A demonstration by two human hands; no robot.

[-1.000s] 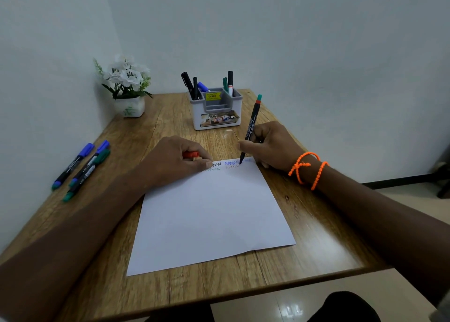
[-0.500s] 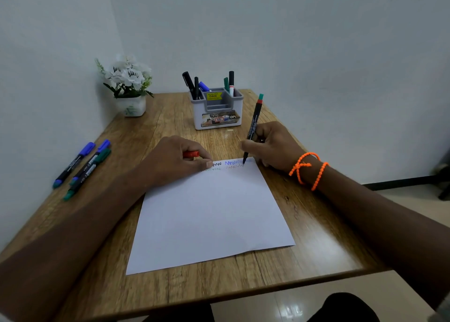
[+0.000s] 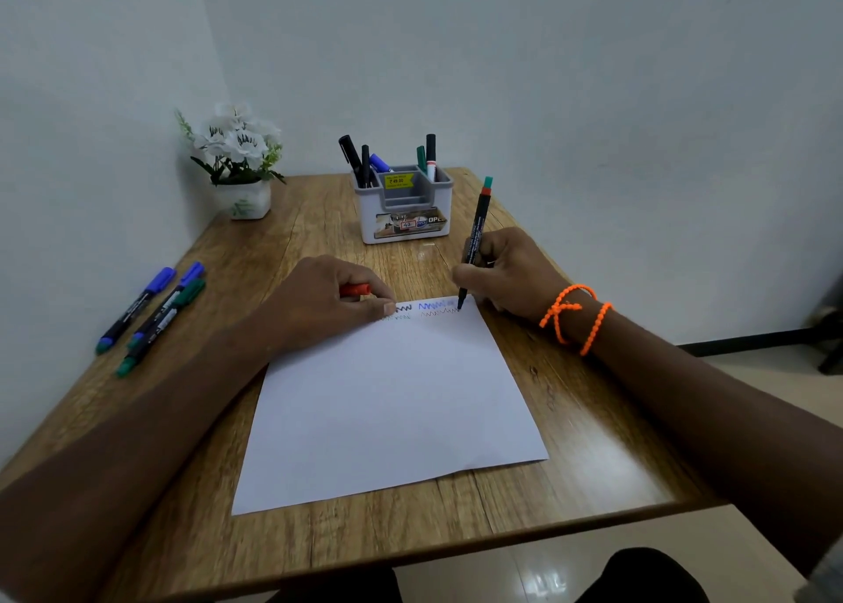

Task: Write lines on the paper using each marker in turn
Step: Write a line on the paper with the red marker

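A white sheet of paper [image 3: 392, 401] lies on the wooden table [image 3: 319, 237], with zigzag lines [image 3: 438, 309] in blue and red along its top edge. My right hand [image 3: 511, 278] grips a black marker [image 3: 474, 237] with a red and green end, its tip on the paper at the end of the lower line. My left hand [image 3: 328, 301] holds a red cap [image 3: 356, 289] in curled fingers and rests on the paper's top left corner.
Three markers [image 3: 155, 310] with blue and green caps lie at the table's left side. A grey and white holder [image 3: 403, 205] with several markers stands at the back. A pot of white flowers [image 3: 237, 164] stands in the back left corner by the walls.
The marker tip has moved a little to the right along the top of the paper, lengthening the lower zigzag line. My left hand has stayed in place.
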